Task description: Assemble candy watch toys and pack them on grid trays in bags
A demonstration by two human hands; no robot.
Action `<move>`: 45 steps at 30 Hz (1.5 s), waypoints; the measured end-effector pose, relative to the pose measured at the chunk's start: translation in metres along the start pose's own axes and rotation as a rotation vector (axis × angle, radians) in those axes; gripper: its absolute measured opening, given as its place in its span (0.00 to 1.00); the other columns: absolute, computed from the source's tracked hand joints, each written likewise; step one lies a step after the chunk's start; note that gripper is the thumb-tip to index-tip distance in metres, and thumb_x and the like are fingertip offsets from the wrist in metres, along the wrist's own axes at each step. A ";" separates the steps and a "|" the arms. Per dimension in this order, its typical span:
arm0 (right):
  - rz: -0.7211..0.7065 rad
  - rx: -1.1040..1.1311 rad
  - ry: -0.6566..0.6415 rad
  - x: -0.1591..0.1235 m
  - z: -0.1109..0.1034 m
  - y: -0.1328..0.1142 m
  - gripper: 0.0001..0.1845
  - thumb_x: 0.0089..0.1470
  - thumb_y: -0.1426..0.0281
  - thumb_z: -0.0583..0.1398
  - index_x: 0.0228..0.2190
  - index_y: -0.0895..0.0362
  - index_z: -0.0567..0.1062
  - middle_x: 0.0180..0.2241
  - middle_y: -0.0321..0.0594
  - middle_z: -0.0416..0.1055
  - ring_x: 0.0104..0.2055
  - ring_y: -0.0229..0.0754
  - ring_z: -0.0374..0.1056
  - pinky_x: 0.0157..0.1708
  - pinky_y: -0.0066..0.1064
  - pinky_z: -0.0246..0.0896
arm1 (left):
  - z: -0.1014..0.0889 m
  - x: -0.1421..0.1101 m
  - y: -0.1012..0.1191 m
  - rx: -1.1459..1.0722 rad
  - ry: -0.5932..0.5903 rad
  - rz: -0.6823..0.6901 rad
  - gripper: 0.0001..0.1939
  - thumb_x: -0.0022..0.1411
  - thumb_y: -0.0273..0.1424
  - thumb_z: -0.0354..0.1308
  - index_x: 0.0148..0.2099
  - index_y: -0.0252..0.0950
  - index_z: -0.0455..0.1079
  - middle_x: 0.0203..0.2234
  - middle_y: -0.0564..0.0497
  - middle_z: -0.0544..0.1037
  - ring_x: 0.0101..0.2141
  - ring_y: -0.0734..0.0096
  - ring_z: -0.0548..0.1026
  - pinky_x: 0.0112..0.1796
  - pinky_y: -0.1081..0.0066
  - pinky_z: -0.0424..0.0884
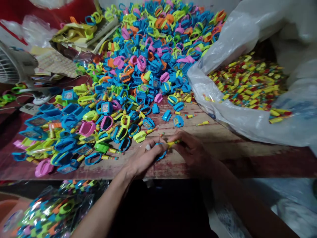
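Note:
My left hand [143, 157] rests near the front edge of the worn wooden table [223, 155], its fingers closed round a blue plastic ring toy [162, 154]. My right hand [192, 148] sits close beside it, pinching a thin yellow stick [173, 143] whose tip points at the blue piece. The two hands nearly touch. A huge heap of blue, green, pink and orange plastic ring toys [148, 56] fills the table beyond them. To the left lie pieces with yellow sticks fitted into them [109, 150].
A large clear plastic bag [237, 119] at the right holds several yellow and red sticks [247, 82]. A small white fan [12, 66] stands at the far left beside papers. Below the table's front edge at the left is a bag of assembled toys [54, 211].

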State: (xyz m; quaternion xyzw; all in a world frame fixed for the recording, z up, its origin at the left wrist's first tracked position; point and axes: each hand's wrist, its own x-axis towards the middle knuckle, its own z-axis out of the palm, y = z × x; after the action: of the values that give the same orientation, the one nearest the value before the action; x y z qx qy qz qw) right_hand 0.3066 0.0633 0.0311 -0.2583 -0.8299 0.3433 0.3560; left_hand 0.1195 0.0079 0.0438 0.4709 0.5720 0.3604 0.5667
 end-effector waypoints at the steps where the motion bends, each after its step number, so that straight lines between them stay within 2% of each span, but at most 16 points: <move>1: -0.014 -0.014 -0.007 -0.001 -0.002 0.000 0.06 0.61 0.74 0.55 0.39 0.54 0.71 0.35 0.38 0.71 0.37 0.39 0.68 0.39 0.31 0.63 | -0.001 -0.001 0.001 0.019 -0.048 0.008 0.14 0.61 0.44 0.57 0.36 0.38 0.72 0.26 0.55 0.71 0.29 0.71 0.69 0.30 0.74 0.63; 10: -0.037 -0.143 -0.155 -0.012 -0.009 -0.011 0.08 0.59 0.78 0.54 0.37 0.55 0.69 0.36 0.41 0.71 0.40 0.42 0.68 0.41 0.33 0.64 | 0.006 -0.006 0.001 0.128 -0.145 -0.047 0.19 0.60 0.49 0.56 0.35 0.37 0.69 0.25 0.55 0.67 0.25 0.73 0.61 0.27 0.74 0.58; 13: 0.014 -0.063 -0.089 -0.012 0.001 -0.007 0.07 0.60 0.76 0.54 0.39 0.55 0.70 0.37 0.40 0.72 0.41 0.41 0.69 0.42 0.32 0.64 | 0.001 -0.010 0.007 0.260 -0.103 0.032 0.18 0.62 0.48 0.54 0.36 0.38 0.70 0.27 0.53 0.71 0.27 0.71 0.64 0.29 0.73 0.60; 15: 0.111 0.024 0.029 -0.008 0.007 0.005 0.13 0.61 0.72 0.54 0.48 0.55 0.68 0.37 0.39 0.73 0.37 0.39 0.70 0.38 0.30 0.64 | -0.016 -0.009 0.018 0.444 0.042 0.118 0.17 0.64 0.47 0.52 0.39 0.39 0.72 0.28 0.53 0.73 0.28 0.69 0.67 0.30 0.71 0.62; 17: 0.243 -0.020 0.169 -0.002 0.008 0.023 0.19 0.61 0.69 0.54 0.54 0.56 0.64 0.34 0.37 0.72 0.31 0.38 0.68 0.32 0.28 0.62 | -0.042 -0.003 0.029 0.706 0.313 0.199 0.18 0.65 0.47 0.50 0.42 0.40 0.72 0.26 0.51 0.74 0.27 0.64 0.69 0.31 0.68 0.63; 19: 0.334 -0.230 0.275 0.005 0.005 0.043 0.17 0.60 0.67 0.55 0.50 0.58 0.68 0.29 0.36 0.70 0.29 0.39 0.67 0.32 0.29 0.60 | -0.071 0.007 0.036 1.010 0.627 0.291 0.19 0.65 0.46 0.50 0.45 0.38 0.72 0.29 0.45 0.75 0.32 0.56 0.72 0.35 0.62 0.65; 20: 0.358 -0.358 0.305 0.008 0.003 0.054 0.14 0.59 0.67 0.56 0.46 0.58 0.70 0.28 0.36 0.70 0.29 0.40 0.66 0.32 0.29 0.59 | -0.084 0.013 0.036 1.139 0.720 0.363 0.19 0.66 0.45 0.50 0.48 0.36 0.72 0.35 0.41 0.77 0.38 0.50 0.73 0.39 0.57 0.66; 22: 0.411 -0.569 0.315 0.013 0.001 0.071 0.11 0.57 0.66 0.57 0.40 0.58 0.73 0.26 0.37 0.70 0.29 0.41 0.66 0.32 0.30 0.56 | -0.102 0.024 0.032 1.286 0.828 0.486 0.22 0.66 0.40 0.51 0.55 0.32 0.68 0.47 0.33 0.74 0.48 0.43 0.70 0.48 0.50 0.64; 25: 0.505 -0.714 0.272 0.016 0.003 0.086 0.07 0.56 0.66 0.59 0.35 0.56 0.73 0.25 0.38 0.71 0.28 0.41 0.65 0.28 0.29 0.51 | -0.104 0.032 0.019 1.272 0.887 0.565 0.24 0.66 0.37 0.53 0.61 0.32 0.63 0.56 0.32 0.68 0.54 0.41 0.66 0.53 0.45 0.60; 29: 0.447 -0.628 0.239 0.013 0.006 0.084 0.06 0.56 0.71 0.56 0.28 0.55 0.72 0.24 0.38 0.70 0.28 0.41 0.64 0.28 0.29 0.50 | -0.073 0.027 0.009 1.212 0.755 0.722 0.22 0.66 0.34 0.54 0.60 0.36 0.63 0.55 0.37 0.70 0.53 0.48 0.67 0.54 0.49 0.63; 32: 0.397 -0.393 0.186 0.013 0.003 0.066 0.07 0.56 0.70 0.55 0.27 0.55 0.71 0.20 0.33 0.66 0.24 0.38 0.60 0.26 0.28 0.49 | -0.048 0.024 0.012 1.237 0.474 0.833 0.25 0.65 0.34 0.56 0.63 0.37 0.60 0.61 0.38 0.64 0.58 0.47 0.63 0.56 0.49 0.62; 35: 0.347 -0.161 0.034 0.016 -0.001 0.037 0.07 0.56 0.70 0.56 0.26 0.55 0.70 0.18 0.30 0.62 0.21 0.34 0.56 0.23 0.27 0.47 | -0.028 0.027 0.017 1.191 0.185 0.839 0.31 0.64 0.36 0.59 0.66 0.39 0.56 0.67 0.40 0.54 0.64 0.44 0.54 0.59 0.47 0.59; 38: 0.302 0.024 -0.090 0.020 -0.003 0.011 0.08 0.56 0.70 0.57 0.25 0.56 0.69 0.19 0.29 0.61 0.21 0.32 0.56 0.22 0.25 0.47 | -0.015 0.028 0.016 1.036 -0.046 0.744 0.26 0.67 0.36 0.55 0.65 0.39 0.57 0.59 0.41 0.68 0.58 0.51 0.65 0.55 0.53 0.64; 40: 0.299 0.105 -0.083 0.019 -0.006 0.004 0.07 0.57 0.70 0.56 0.29 0.57 0.72 0.21 0.30 0.65 0.22 0.33 0.58 0.22 0.25 0.50 | -0.010 0.026 0.013 0.904 -0.067 0.666 0.22 0.68 0.34 0.52 0.63 0.39 0.60 0.52 0.44 0.74 0.50 0.57 0.72 0.50 0.59 0.68; 42: 0.304 0.045 0.021 0.014 -0.014 0.010 0.10 0.59 0.70 0.54 0.38 0.58 0.74 0.24 0.33 0.70 0.24 0.35 0.62 0.24 0.26 0.54 | -0.008 0.020 0.010 0.773 0.006 0.579 0.19 0.68 0.35 0.52 0.60 0.39 0.64 0.47 0.46 0.76 0.44 0.61 0.75 0.45 0.63 0.70; 45: 0.296 -0.404 0.285 0.001 -0.033 0.039 0.16 0.60 0.72 0.51 0.45 0.59 0.74 0.36 0.43 0.74 0.35 0.42 0.68 0.32 0.30 0.60 | -0.006 0.011 0.007 0.463 0.086 0.400 0.15 0.67 0.40 0.54 0.52 0.40 0.71 0.39 0.49 0.77 0.35 0.66 0.73 0.37 0.69 0.69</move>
State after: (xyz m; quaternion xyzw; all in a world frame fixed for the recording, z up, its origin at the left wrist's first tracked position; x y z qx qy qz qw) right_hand 0.3387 0.1013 0.0187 -0.4877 -0.7765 0.1795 0.3563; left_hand 0.1158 0.0214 0.0474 0.6749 0.5585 0.3444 0.3375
